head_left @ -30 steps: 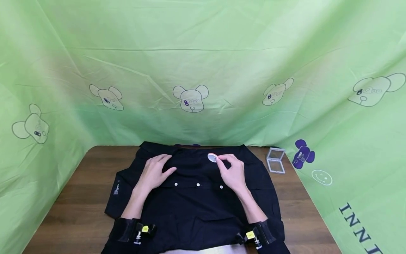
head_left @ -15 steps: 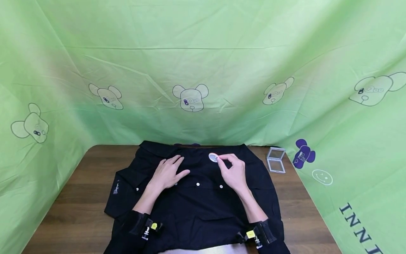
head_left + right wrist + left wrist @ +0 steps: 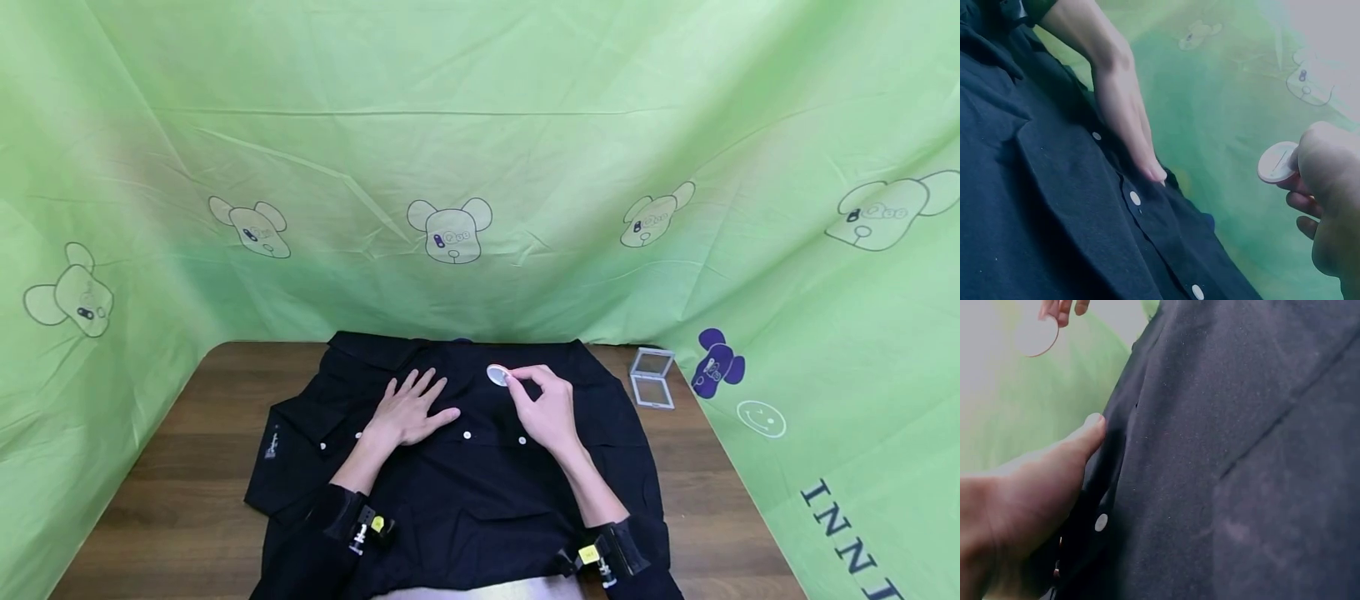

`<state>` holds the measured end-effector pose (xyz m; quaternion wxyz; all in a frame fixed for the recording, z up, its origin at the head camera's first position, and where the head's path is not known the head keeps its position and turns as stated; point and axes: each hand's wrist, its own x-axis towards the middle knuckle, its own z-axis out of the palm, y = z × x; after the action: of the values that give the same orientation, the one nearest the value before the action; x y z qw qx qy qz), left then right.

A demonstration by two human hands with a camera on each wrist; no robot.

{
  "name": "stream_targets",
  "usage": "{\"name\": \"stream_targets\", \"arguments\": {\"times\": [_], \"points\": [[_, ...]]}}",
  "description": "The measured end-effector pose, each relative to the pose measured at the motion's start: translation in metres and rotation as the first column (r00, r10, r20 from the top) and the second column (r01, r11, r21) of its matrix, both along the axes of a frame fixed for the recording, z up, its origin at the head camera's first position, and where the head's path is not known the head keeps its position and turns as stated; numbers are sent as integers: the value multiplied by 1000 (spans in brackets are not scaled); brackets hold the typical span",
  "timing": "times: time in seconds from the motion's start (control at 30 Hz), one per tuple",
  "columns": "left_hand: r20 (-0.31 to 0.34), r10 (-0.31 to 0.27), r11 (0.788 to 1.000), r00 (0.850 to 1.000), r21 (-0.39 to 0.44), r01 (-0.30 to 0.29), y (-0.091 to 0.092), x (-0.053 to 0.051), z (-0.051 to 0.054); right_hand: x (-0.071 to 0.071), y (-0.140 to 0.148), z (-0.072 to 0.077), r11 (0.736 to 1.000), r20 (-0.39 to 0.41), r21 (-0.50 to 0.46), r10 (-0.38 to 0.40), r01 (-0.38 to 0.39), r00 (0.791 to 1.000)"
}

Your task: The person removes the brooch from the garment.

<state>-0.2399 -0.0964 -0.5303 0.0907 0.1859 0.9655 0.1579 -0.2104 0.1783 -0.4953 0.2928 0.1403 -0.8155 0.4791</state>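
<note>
A dark button-up garment with white buttons lies spread on the table. My left hand rests flat on its upper part, fingers spread; in the left wrist view its thumb side lies by a white button. Between thumb and fingers my right hand pinches a small round white disc with a pinkish rim, held above the cloth. The right wrist view shows the disc tilted, with a thin line on its face.
A clear hinged square case stands open at the table's back right. The wooden table shows on both sides of the garment. A green printed curtain hangs behind and at the sides. Something pale and shiny lies at the front edge.
My left hand has slid right across the garment and its fingers have spread, uncovering buttons on the left. The right hand with the disc has shifted slightly left.
</note>
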Motion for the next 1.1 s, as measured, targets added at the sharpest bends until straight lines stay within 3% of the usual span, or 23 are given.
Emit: {"name": "stream_targets", "arguments": {"times": [0.23,0.5,0.6,0.73,0.8,0.87,1.0,1.1], "points": [[-12,10,1000,1000,8,-10,0,-7,-13,1,-2,0,1000,13,17,-6,6,1000],[-30,10,1000,1000,6,-10,-3,-5,-15,1,-2,-1,1000,7,21,-5,5,1000],[-59,17,998,998,61,-14,-2,-1,-11,2,-2,0,1000,15,21,2,-3,1000],[-167,29,976,985,219,8,-1,5,3,2,-2,2,1000,62,2,17,-17,998],[-230,38,944,973,327,40,1,9,11,2,-2,4,999,86,-18,35,-33,996],[-267,59,894,962,442,68,4,13,19,3,-3,6,998,102,-40,62,-58,993],[-286,87,763,954,635,121,11,24,34,5,-4,11,990,124,-75,131,-122,984],[-265,91,668,960,731,138,17,33,42,10,-6,16,979,135,-90,191,-180,972]]}}
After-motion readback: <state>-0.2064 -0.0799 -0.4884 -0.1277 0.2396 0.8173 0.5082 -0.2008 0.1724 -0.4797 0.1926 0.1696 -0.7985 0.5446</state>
